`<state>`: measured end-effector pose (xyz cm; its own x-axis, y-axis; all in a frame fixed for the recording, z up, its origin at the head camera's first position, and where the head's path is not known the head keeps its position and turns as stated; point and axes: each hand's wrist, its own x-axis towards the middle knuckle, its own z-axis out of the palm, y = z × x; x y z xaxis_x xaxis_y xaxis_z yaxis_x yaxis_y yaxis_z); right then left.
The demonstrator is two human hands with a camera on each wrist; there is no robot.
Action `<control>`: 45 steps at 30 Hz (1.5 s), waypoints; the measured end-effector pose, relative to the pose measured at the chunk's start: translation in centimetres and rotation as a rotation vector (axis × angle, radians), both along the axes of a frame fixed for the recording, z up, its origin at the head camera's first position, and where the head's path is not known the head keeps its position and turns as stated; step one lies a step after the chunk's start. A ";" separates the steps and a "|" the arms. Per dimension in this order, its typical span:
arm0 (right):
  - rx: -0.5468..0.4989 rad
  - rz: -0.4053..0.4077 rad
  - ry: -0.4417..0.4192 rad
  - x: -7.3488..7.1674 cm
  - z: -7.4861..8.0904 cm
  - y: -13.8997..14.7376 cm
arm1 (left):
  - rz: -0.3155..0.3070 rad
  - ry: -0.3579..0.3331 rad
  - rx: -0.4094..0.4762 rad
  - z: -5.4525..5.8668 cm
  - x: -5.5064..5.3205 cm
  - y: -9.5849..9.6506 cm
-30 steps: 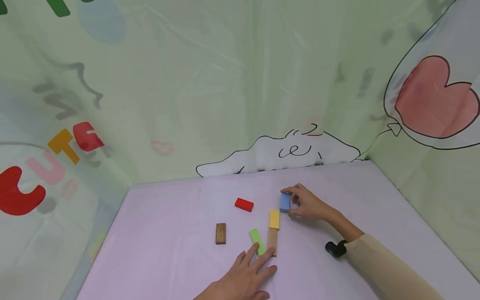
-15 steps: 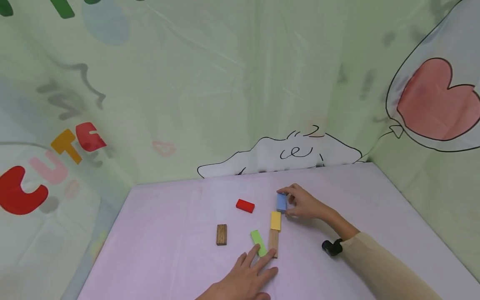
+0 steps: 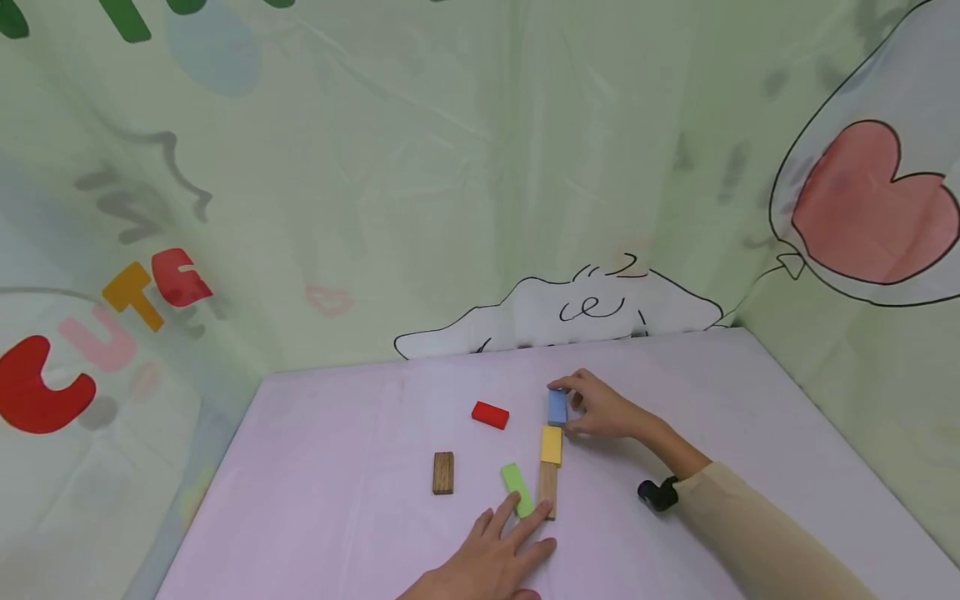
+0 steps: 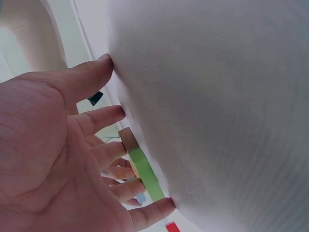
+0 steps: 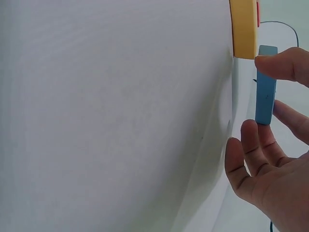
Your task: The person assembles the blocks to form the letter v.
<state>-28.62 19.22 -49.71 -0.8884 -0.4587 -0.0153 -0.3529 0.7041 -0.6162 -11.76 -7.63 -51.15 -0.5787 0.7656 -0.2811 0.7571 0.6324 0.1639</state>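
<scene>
My right hand (image 3: 603,410) pinches a blue block (image 3: 557,407) between thumb and fingers, at the far end of a row of blocks. In the right wrist view the thumb lies on one face of the blue block (image 5: 265,104), close by the yellow block (image 5: 244,29). Below it in the head view, the yellow block (image 3: 551,445) meets a light wooden block (image 3: 548,483). My left hand (image 3: 483,557) rests with fingers spread, fingertips at the light wooden block's near end and at a tilted green block (image 3: 513,479). The left wrist view shows straight fingers beside the green block (image 4: 146,174).
A red block (image 3: 491,415) lies slanted left of the row. Farther left is a dark wooden block (image 3: 443,473). All lie on a pale lilac table (image 3: 330,500), enclosed by printed curtains (image 3: 360,167). A black device (image 3: 657,495) sits at the right sleeve's cuff.
My right hand has slid the blue block leftward, bringing it nearly in line with the yellow block. The left hand has stayed in place.
</scene>
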 end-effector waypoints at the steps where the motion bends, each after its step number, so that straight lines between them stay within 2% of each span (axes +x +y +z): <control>1: 0.001 -0.001 -0.001 0.0 0.0 0.0 | -0.001 -0.003 0.000 0.0 0.0 0.0; 15: 0.030 -0.005 -0.023 0.1 0.2 -0.6 | 0.002 -0.008 -0.001 -0.1 0.1 0.1; 23: 0.041 0.008 -0.033 -0.1 0.2 -0.5 | 0.002 -0.026 0.010 0.0 0.0 0.0; 45: 0.045 0.033 -0.080 -1.0 -0.2 -0.2 | -0.008 -0.006 -0.005 -0.3 -0.2 -0.1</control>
<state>-29.66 18.99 -49.96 -0.8681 -0.4847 -0.1072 -0.3269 0.7208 -0.6112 -11.99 -7.71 -51.47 -0.5709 0.7686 -0.2885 0.7612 0.6273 0.1648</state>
